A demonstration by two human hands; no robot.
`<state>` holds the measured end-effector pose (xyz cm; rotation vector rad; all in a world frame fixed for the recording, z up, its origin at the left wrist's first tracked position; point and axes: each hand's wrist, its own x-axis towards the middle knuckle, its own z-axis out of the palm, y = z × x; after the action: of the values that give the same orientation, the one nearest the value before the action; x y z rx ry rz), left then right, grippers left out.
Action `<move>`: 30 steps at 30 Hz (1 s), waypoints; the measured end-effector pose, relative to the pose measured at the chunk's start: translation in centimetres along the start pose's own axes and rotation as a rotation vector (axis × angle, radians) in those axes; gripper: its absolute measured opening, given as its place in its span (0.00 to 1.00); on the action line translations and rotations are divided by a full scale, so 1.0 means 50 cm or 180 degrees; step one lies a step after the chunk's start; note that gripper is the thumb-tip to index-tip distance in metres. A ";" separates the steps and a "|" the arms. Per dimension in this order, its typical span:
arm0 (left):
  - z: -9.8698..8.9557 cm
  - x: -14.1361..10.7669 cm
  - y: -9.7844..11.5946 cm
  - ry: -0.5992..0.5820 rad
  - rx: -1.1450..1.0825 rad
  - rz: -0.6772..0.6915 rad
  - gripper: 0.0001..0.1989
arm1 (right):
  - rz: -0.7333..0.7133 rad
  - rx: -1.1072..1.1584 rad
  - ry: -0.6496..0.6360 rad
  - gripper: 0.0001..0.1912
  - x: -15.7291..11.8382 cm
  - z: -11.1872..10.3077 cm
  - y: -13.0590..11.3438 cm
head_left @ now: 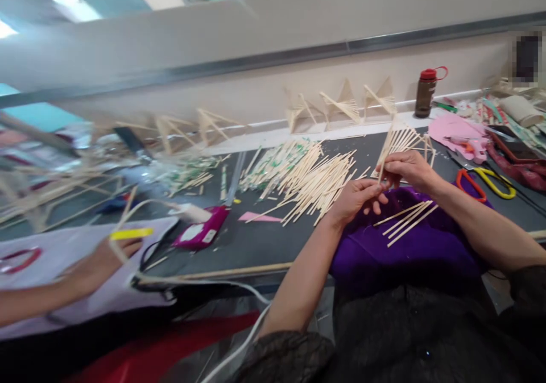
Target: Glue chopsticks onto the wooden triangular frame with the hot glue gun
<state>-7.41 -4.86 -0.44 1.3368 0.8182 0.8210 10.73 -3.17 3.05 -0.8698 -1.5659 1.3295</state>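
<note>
A small structure of thin wooden sticks [403, 137], fanned out side by side, stands upright just beyond my hands. My right hand [409, 169] pinches the near edge of it, at a stick by its lower left corner. Close below, my left hand [357, 198] has thumb and index finger closed on the lower end of that stick, with its other fingers curled loosely. The exact contact is partly hidden by the fingers. Under my wrists lies a purple cloth [371, 246], with several loose sticks [409, 224] on it.
Left of my hands spreads a large pile of wooden sticks [319, 184]. Finished-looking stick frames [341, 107] line the wall. A bottle [424, 94], pink paper [454, 130] and scissors [495, 183] are right. At left, a co-worker's hand [106, 258] rests near a magenta packet [205, 229].
</note>
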 end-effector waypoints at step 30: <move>0.169 0.058 0.045 0.0811 -0.1392 0.0607 0.22 | -0.2582 -0.2127 0.0050 0.19 -0.044 0.035 -0.015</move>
<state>1.29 -6.27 2.20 0.9399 0.6610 1.2604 9.93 -5.94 3.35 -0.4954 -2.0690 0.2172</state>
